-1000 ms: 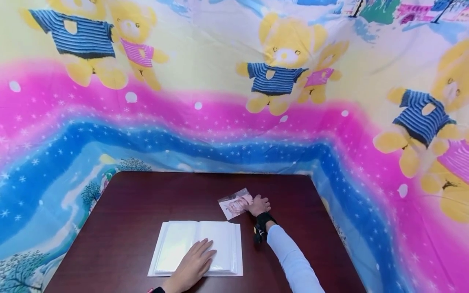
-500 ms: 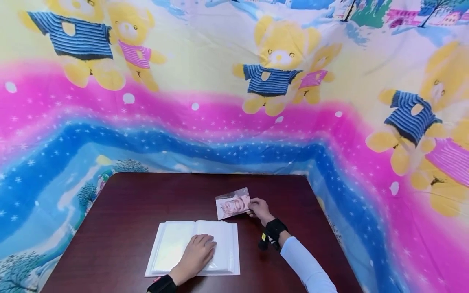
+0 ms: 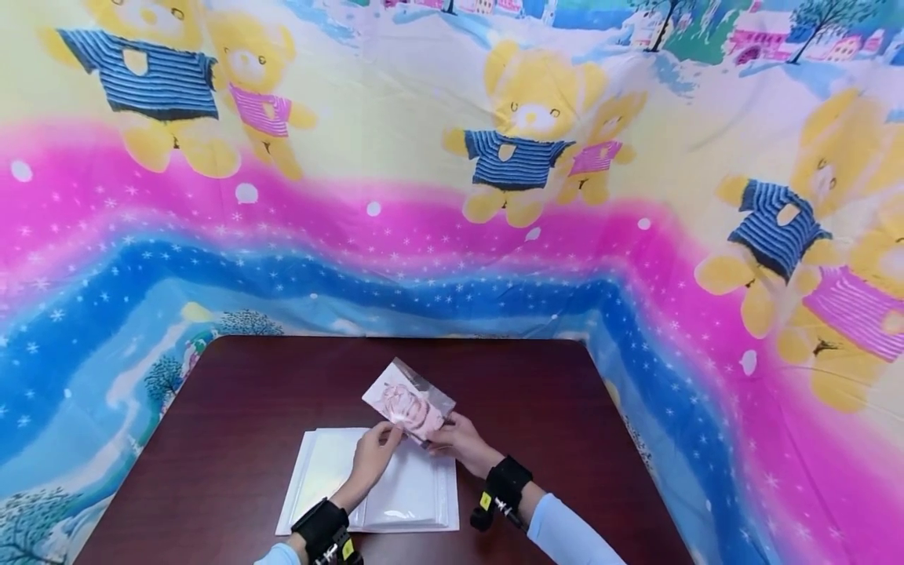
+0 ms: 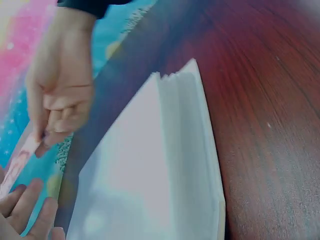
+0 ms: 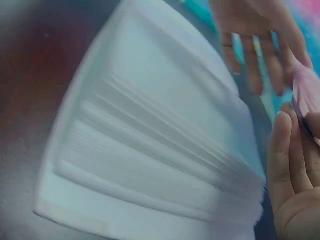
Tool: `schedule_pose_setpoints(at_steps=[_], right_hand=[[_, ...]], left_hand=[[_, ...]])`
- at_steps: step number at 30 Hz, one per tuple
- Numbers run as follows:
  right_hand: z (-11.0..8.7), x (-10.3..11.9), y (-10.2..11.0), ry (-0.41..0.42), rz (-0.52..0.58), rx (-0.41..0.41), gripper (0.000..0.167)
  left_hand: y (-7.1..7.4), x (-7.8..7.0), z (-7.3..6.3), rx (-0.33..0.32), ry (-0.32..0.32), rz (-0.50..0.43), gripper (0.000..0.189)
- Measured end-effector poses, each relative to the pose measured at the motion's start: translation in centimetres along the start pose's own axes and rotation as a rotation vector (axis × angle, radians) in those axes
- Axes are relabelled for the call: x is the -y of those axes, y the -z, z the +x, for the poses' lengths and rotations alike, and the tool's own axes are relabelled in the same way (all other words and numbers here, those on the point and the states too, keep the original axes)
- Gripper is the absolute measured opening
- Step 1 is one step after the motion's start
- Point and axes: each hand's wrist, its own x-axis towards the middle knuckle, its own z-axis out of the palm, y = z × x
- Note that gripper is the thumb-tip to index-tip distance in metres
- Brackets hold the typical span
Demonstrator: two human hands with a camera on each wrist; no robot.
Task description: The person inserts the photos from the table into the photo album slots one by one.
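A pinkish photo with a clear plastic sleeve around it is held up, tilted, above the far edge of an open white photo album. My right hand pinches its lower right corner; the left wrist view shows that curled right hand on the photo's end. At the photo's near edge, my left hand has thumb and forefinger on it, while its other fingers extend loosely in the right wrist view. The album's pages look like blank, glossy pockets.
The album lies on a dark red-brown wooden table. Behind and beside the table hangs a bright cloth printed with teddy bears. Each wrist wears a black strap with a small camera.
My right hand has picked the photo up off the table and brought it left and nearer, over the album. My left hand has left the album page and taken the photo's near edge.
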Motion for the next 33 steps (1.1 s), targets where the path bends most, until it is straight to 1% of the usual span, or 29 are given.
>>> schedule_pose_setpoints(at_steps=[1, 3, 6, 7, 9, 12, 15, 17, 19, 20, 21, 23, 26, 28, 30, 32, 33], right_hand=[[-0.1, -0.2, -0.4, -0.002, -0.006, 0.012, 0.035], [-0.1, -0.6, -0.8, -0.001, -0.025, 0.016, 0.039], [0.2, -0.4, -0.6, 0.043, -0.068, -0.004, 0.041], [0.3, -0.3, -0.3, 0.061, -0.094, -0.008, 0.041], [0.7, 0.3, 0.3, 0.093, -0.159, -0.008, 0.042], [1.4, 1.3, 0.9, 0.135, -0.29, 0.031, 0.042], [2.0, 2.4, 1.1, 0.141, -0.403, 0.078, 0.038], [2.4, 3.0, 1.1, 0.15, -0.448, 0.095, 0.033], [2.8, 3.6, 1.1, 0.168, -0.451, 0.083, 0.027], [3.1, 3.9, 1.1, 0.183, -0.442, 0.065, 0.024], [3.3, 4.1, 1.1, 0.197, -0.423, 0.039, 0.021], [3.9, 4.5, 1.2, 0.214, -0.353, -0.029, 0.018], [5.0, 4.7, 1.3, 0.229, -0.257, -0.128, 0.017], [5.6, 4.5, 1.2, 0.232, -0.211, -0.166, 0.017], [6.1, 4.2, 0.9, 0.234, -0.188, -0.182, 0.019], [6.2, 4.0, 0.4, 0.224, -0.174, -0.183, 0.02], [6.1, 4.0, 0.1, 0.222, -0.163, -0.173, 0.021]], left_hand=[[0.3, 0.0, 0.0, -0.012, 0.004, -0.003, 0.023], [0.8, 0.1, -0.2, -0.023, -0.007, 0.004, 0.019], [1.5, 0.2, -0.2, -0.017, -0.042, 0.04, 0.016], [1.8, 0.3, -0.2, -0.008, -0.062, 0.054, 0.016], [2.4, 0.4, -0.4, 0.012, -0.079, 0.092, 0.014], [3.4, 0.4, -0.7, 0.057, -0.103, 0.154, 0.012], [4.0, 0.6, -0.9, 0.107, -0.127, 0.201, 0.014], [4.2, 0.8, -1.0, 0.127, -0.152, 0.216, 0.012], [4.1, 1.2, -0.9, 0.128, -0.186, 0.245, 0.007], [4.0, 1.4, -0.9, 0.124, -0.212, 0.274, 0.004], [3.9, 1.7, -0.9, 0.121, -0.247, 0.315, 0.004], [3.6, 2.2, -0.8, 0.139, -0.334, 0.417, 0.017], [3.1, 3.0, -0.7, 0.22, -0.514, 0.578, 0.034], [2.7, 3.2, -0.4, 0.293, -0.608, 0.622, 0.043], [2.4, 3.6, -0.1, 0.346, -0.674, 0.65, 0.048], [2.2, 3.6, 0.1, 0.395, -0.686, 0.66, 0.051], [2.3, 3.6, 0.1, 0.425, -0.677, 0.667, 0.051]])
